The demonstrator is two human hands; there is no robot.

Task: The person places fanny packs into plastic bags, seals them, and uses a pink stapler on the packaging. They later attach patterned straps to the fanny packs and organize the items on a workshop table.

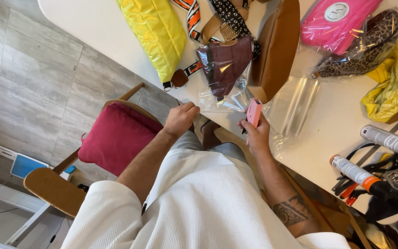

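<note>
My left hand [180, 119] pinches the near corner of a clear plastic bag [229, 99] that lies at the table's edge. Inside that bag sits a maroon padded pouch [224, 64]. My right hand [254, 133] grips a small pink box-shaped tool [254, 111] held upright against the bag's other near corner. Both hands are at the edge of the white table [332, 129], above my lap.
A yellow quilted bag [155, 32], patterned straps [229, 18], a tan leather bag [277, 46], a pink bagged pouch [332, 20], a leopard-print bagged pouch [365, 46] and a yellow cloth [392, 78] lie on the table. Tubes [355, 173] lie right. A red-cushioned chair [116, 136] stands left.
</note>
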